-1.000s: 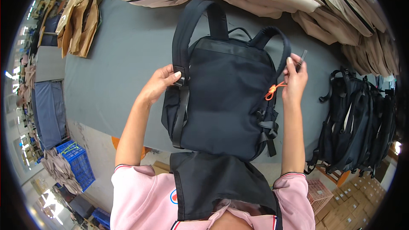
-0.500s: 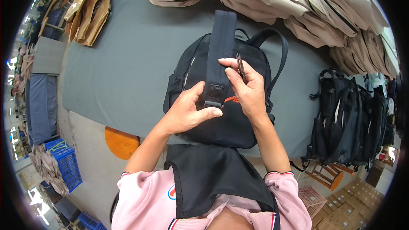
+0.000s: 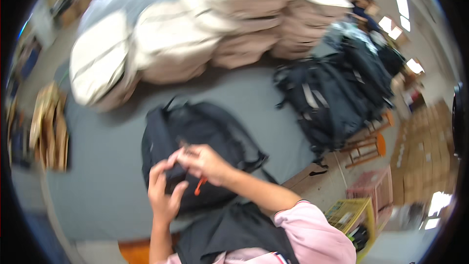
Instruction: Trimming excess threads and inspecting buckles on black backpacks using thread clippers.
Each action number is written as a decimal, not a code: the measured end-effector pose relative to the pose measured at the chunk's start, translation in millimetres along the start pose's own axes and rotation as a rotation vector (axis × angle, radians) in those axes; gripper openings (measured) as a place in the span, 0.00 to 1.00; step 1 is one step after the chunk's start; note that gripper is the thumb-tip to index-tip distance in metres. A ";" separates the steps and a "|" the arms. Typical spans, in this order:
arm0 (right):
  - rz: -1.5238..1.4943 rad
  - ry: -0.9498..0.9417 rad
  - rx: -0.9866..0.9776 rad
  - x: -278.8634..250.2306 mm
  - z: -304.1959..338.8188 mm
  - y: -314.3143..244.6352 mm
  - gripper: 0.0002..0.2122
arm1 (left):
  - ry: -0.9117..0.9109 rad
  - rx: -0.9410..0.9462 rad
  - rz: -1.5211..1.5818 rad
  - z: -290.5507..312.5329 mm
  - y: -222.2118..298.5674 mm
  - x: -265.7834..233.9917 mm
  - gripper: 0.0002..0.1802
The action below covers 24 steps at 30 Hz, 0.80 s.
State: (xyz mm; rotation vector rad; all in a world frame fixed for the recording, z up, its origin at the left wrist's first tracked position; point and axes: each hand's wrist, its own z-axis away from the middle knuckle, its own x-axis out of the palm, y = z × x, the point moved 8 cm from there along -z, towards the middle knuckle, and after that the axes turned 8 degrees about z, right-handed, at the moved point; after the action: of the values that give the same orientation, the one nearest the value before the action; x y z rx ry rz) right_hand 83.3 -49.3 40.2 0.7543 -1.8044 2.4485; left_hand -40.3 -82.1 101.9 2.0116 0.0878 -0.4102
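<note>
A black backpack [image 3: 220, 142] lies on the grey-covered table in front of me, its dark wide strap [image 3: 163, 127] lying along its left side. My right hand [image 3: 207, 164] is closed around small dark thread snips [image 3: 184, 144], whose tips point away from me. Below that hand an orange-red cord [image 3: 199, 186] dangles over the bag. My left hand [image 3: 163, 193] is over the bag's near left part, thumb apart from its curved fingers. Its fingertips meet or nearly meet those of my right hand. Blur hides whether a thread lies between them.
Cream backpacks [image 3: 171, 44] are piled along the table's far side. More black backpacks [image 3: 332, 98] lie at the right edge, above a wooden stool [image 3: 366, 149]. Brown paper bags [image 3: 49, 127] stand at the left. A yellow crate [image 3: 349, 217] and stacked cartons [image 3: 420, 151] are at the right.
The view has swung to the right. My left hand has let go of the strap's buckle end, and the strap now lies down on the bag. My hands have come together.
</note>
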 end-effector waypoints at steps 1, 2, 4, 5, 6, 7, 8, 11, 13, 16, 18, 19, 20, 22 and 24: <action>-0.003 -0.019 0.027 0.0 3.7 6.0 0.10 | -0.015 -0.003 -0.060 3.2 2.9 2.4 0.22; 0.227 0.081 -0.261 -4.6 11.2 -8.2 0.10 | -0.010 -0.011 -0.034 5.2 1.5 6.5 0.21; 0.614 0.195 -0.560 -1.2 37.1 -31.4 0.11 | -0.045 -0.059 0.001 7.0 -2.9 14.1 0.20; 0.770 0.206 -0.576 1.8 48.0 -40.6 0.12 | -0.051 -0.103 0.050 4.9 -7.7 18.3 0.20; 0.951 0.244 -0.568 3.7 55.7 -45.8 0.13 | -0.071 -0.072 0.061 2.6 -3.8 21.9 0.20; 1.030 0.309 -0.644 2.8 61.4 -49.1 0.12 | -0.114 -0.134 0.122 0.8 -6.4 28.0 0.17; 1.112 0.338 -0.692 0.5 65.2 -50.4 0.11 | -0.155 -0.200 0.179 0.6 -10.7 33.4 0.15; 1.302 0.388 -0.810 6.0 73.0 -57.0 0.09 | -0.250 -0.143 0.159 0.7 -9.6 38.7 0.13; 1.396 0.391 -0.866 9.1 71.8 -56.6 0.08 | -0.252 -0.168 0.220 -0.6 -4.1 39.0 0.10; 1.528 0.355 -0.962 19.9 73.0 -51.3 0.05 | -0.313 -0.137 0.046 5.0 -12.4 44.6 0.07; 1.553 0.385 -0.969 23.8 76.6 -47.2 0.05 | -0.325 -0.202 -0.001 8.1 -1.3 47.6 0.06; 1.575 0.414 -0.970 25.6 78.8 -45.4 0.05 | -0.338 -0.272 -0.048 10.6 0.2 48.3 0.06; 1.575 0.415 -0.970 28.4 81.1 -43.0 0.05 | -0.332 -0.237 -0.070 14.9 -5.3 49.1 0.06; 1.489 0.440 -0.863 21.7 80.8 -40.8 0.05 | -0.291 -0.295 -0.037 20.7 -13.7 52.2 0.07; 1.385 0.452 -0.799 13.8 81.3 -39.9 0.05 | -0.285 -0.356 -0.058 22.5 -6.0 50.8 0.09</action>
State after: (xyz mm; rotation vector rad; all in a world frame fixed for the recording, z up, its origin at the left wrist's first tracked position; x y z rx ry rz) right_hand 112.6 -112.9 99.2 -1.3515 -3.1337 1.4376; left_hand 0.4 -104.9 71.2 1.5881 0.0385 -0.6663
